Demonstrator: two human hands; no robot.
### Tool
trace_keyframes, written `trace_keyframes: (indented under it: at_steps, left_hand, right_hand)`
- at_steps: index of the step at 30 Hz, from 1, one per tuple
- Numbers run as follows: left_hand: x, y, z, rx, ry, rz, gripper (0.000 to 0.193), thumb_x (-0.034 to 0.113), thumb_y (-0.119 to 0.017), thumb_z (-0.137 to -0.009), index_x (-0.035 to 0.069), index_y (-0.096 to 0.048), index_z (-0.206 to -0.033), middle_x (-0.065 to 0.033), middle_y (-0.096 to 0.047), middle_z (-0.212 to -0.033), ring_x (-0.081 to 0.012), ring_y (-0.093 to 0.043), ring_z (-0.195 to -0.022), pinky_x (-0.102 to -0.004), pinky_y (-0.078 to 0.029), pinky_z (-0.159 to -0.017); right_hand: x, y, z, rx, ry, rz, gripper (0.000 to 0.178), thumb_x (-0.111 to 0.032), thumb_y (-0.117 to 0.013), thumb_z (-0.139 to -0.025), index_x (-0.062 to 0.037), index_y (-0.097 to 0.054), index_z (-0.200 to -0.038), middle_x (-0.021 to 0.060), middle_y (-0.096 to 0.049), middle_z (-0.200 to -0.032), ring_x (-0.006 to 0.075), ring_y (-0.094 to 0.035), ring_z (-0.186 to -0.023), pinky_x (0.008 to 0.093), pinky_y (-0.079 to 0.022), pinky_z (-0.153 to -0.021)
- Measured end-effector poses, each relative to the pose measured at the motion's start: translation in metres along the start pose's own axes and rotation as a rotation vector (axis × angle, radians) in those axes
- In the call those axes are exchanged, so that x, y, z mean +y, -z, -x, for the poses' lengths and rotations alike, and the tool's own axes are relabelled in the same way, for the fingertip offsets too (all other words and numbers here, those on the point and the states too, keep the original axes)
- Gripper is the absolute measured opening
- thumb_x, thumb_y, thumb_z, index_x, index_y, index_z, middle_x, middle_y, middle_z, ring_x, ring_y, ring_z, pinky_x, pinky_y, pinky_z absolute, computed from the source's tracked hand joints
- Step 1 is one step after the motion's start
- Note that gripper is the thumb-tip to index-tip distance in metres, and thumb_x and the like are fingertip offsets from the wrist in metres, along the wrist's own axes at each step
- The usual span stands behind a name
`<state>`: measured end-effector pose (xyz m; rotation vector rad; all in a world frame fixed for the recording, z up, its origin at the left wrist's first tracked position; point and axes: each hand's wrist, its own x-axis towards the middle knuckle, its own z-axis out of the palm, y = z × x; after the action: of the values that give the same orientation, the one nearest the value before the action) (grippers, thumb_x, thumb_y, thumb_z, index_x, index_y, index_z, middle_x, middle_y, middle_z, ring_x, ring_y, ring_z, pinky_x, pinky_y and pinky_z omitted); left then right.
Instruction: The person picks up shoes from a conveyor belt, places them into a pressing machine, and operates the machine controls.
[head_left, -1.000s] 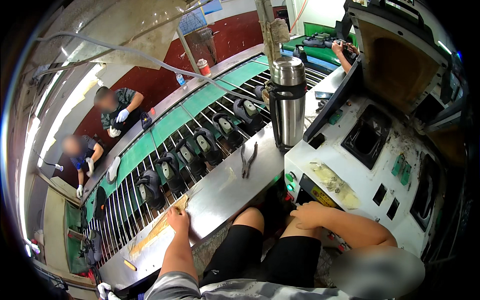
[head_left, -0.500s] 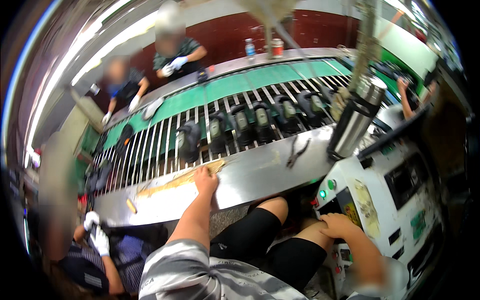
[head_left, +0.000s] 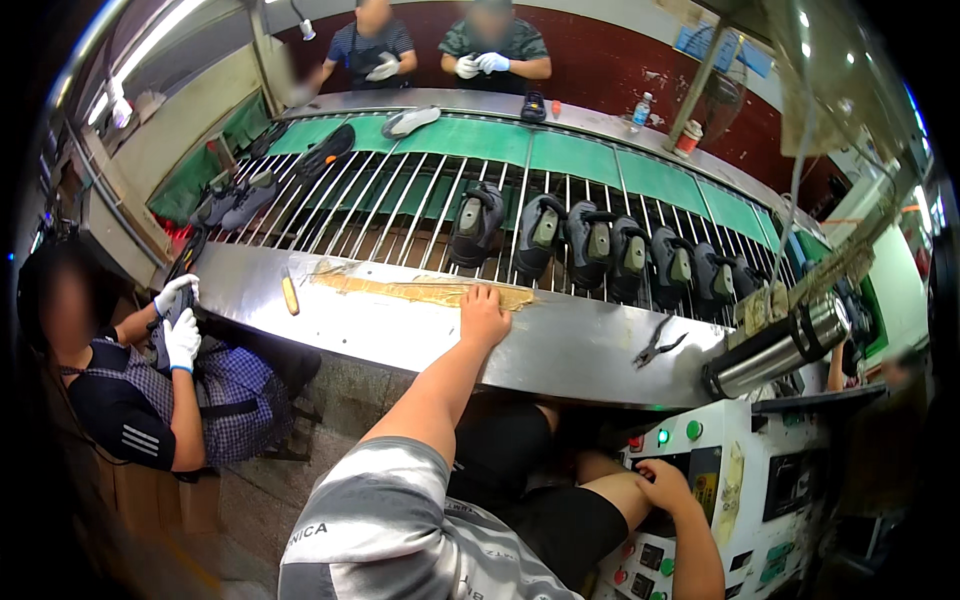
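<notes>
My left hand (head_left: pixel 485 315) rests on the metal ledge (head_left: pixel 400 345), fingers stretched over a strip of yellowish tape (head_left: pixel 430 291). Nothing is in its grip. Just beyond it, dark shoes stand in a row on the roller conveyor; the closest is a grey-black shoe (head_left: pixel 475 225). My right hand (head_left: pixel 665 487) lies loosely on my right knee, holding nothing I can see. Black-handled pliers (head_left: pixel 658 345) lie on the ledge to the right of my left hand. A small yellow-handled tool (head_left: pixel 290 292) lies farther left.
A steel flask (head_left: pixel 775 345) stands at the ledge's right end, above a white control box (head_left: pixel 735 480) with coloured buttons. At left a seated co-worker's gloved hands (head_left: pixel 182 335) hold a dark shoe. Two gloved people stand beyond the conveyor (head_left: pixel 400 200), near a pale shoe (head_left: pixel 411 122).
My view has swung to the left, bringing the seated co-worker and the conveyor's left end more fully into sight. Both my hands stay in about the same places.
</notes>
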<state>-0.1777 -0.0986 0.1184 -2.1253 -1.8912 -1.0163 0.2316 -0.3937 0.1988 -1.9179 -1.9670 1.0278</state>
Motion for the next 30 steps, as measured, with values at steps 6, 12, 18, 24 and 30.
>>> trace_keyframes:
  at_steps: [6,12,18,24,30]
  left_hand:
    - [-0.007,0.01,-0.008,-0.08,0.059,0.036,0.034,0.019,-0.061,-0.071,0.0,-0.058,-0.099,-0.0198,-0.055,-0.113,-0.0373,-0.047,-0.116,-0.0484,-0.036,-0.098]
    - [-0.021,0.013,-0.006,-0.072,0.1,0.288,0.033,0.015,-0.064,-0.07,0.001,-0.058,-0.1,-0.0188,-0.055,-0.115,-0.0399,-0.044,-0.122,-0.0519,-0.034,-0.102]
    - [-0.029,0.026,-0.005,-0.109,0.24,0.692,0.029,0.014,-0.064,-0.072,0.003,-0.058,-0.099,-0.0163,-0.056,-0.112,-0.0382,-0.047,-0.12,-0.0492,-0.038,-0.1]
    - [-0.058,0.037,-0.012,-0.306,0.379,1.102,0.016,0.002,-0.06,-0.077,0.003,-0.06,-0.093,-0.0142,-0.061,-0.098,-0.0319,-0.057,-0.102,-0.0425,-0.045,-0.089]
    - [-0.169,0.053,-0.06,-0.517,0.746,1.467,0.012,-0.004,-0.06,-0.078,0.003,-0.064,-0.087,-0.0097,-0.063,-0.081,-0.0239,-0.062,-0.079,-0.0342,-0.05,-0.073]
  right_hand:
    - [-0.071,-0.038,-0.095,0.079,0.26,-0.038,0.027,-0.013,-0.067,-0.078,-0.0031,-0.064,-0.103,0.0128,-0.065,-0.093,0.0256,-0.065,-0.085,0.0332,-0.052,-0.077]
    - [-0.176,-0.075,-0.268,0.359,0.554,0.053,0.021,-0.008,-0.065,-0.077,-0.0069,-0.066,-0.098,0.0089,-0.062,-0.076,0.0252,-0.062,-0.067,0.0343,-0.051,-0.064]
    - [-0.189,-0.129,-0.359,0.494,0.088,-0.026,0.035,-0.008,-0.062,-0.082,-0.0067,-0.059,-0.117,0.004,-0.056,-0.071,0.0169,-0.055,-0.061,0.0313,-0.046,-0.058]
    - [-0.195,-0.128,-0.364,0.506,0.038,0.018,0.036,-0.009,-0.06,-0.084,0.0001,-0.054,-0.119,0.0035,-0.05,-0.075,0.0128,-0.044,-0.058,0.0266,-0.039,-0.055]
    - [-0.214,-0.127,-0.379,0.472,0.028,0.134,0.027,-0.008,-0.059,-0.08,0.0002,-0.057,-0.105,0.0077,-0.048,-0.072,0.0221,-0.046,-0.058,0.0327,-0.04,-0.054]
